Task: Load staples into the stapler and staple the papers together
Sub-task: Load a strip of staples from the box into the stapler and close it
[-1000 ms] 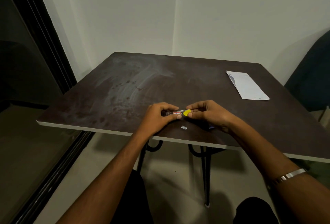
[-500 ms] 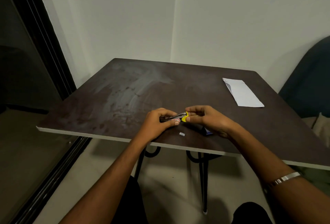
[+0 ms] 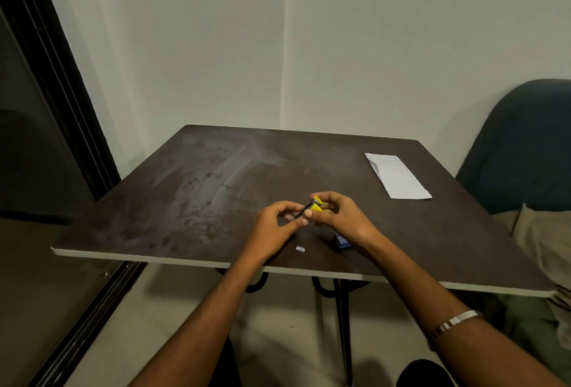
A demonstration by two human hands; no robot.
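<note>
Here, both hands meet just below the centre of the frame, raised a little above the dark brown table (image 3: 191, 201). The left hand (image 3: 276, 226) has its fingers curled, thumb and forefinger pinched on the dark metal end of the small stapler (image 3: 310, 209). The right hand (image 3: 343, 216) is likewise curled, its fingertips closed on the yellow end of the same stapler. The stapler is tilted, yellow end higher and toward the right; the yellow parts appear split into two pieces, so it looks hinged open, though the detail is too small to confirm. No brand or writing on it can be read.

Below the hands, on the tabletop near the front edge, lies a small silvery strip of staples (image 3: 300, 249), apart from both hands. Just right of it, partly hidden under the right wrist, sits a small blue box (image 3: 341, 241); any print on it is illegible.

In the right of the frame, toward the far edge of the table, the white papers (image 3: 397, 178) lie flat, well apart from the hands. No text on them is legible.

A silver bracelet (image 3: 457, 321) circles the right forearm at lower right. A dark blue chair (image 3: 519, 145) stands beyond the table's right side.
</note>
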